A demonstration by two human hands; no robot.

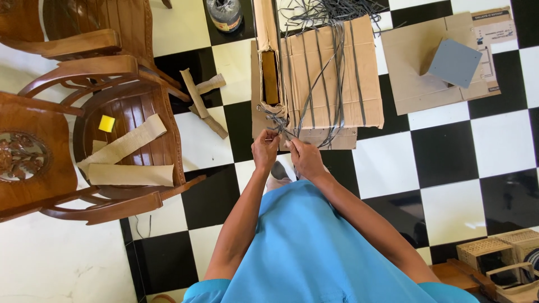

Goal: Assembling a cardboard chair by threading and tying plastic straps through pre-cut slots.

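Observation:
Both my hands meet at the near edge of a flattened cardboard stack (365,84) on the checkered floor. My left hand (265,150) and my right hand (305,159) pinch the ends of thin grey strips (337,62). The strips run away from me across the cardboard to a loose tangle at the top. A knotted bunch of the strips (273,115) lies just beyond my left fingers. A narrow upright cardboard piece (268,53) stands along the stack's left side.
A wooden chair (126,106) at left holds brown paper strips (126,143) and a small yellow square (106,123). Taped cardboard scraps (200,101) lie beside it. A grey square panel (455,62) rests on cardboard at upper right. Woven boxes (499,255) sit lower right; a jar (224,14) stands top centre.

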